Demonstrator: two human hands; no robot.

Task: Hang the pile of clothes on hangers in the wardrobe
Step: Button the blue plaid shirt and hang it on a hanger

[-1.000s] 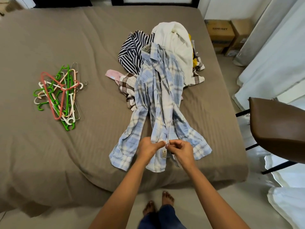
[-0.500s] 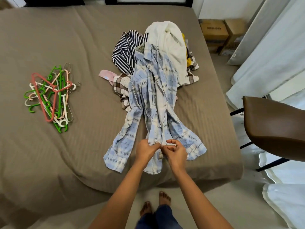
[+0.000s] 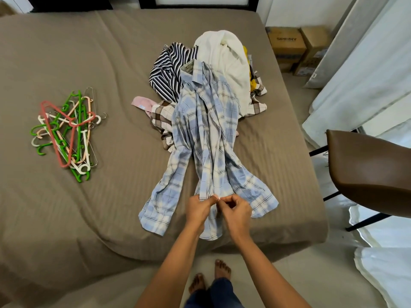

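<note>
At the lower middle of the frame, left hand [image 3: 198, 211] and right hand [image 3: 235, 211] sit side by side, fingers curled, pinching the one blue shirt [image 3: 206, 134] near its hem. It runs lengthways up the bed [image 3: 89, 207] onto the pile [image 3: 222, 63], which has at least four more garments. The hangers [image 3: 64, 134] are at the left, nearer the left hand and too tangled to count.

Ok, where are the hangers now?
In the head view the hangers lie heaped on the left of the bed, well left of the blue plaid shirt.
</note>
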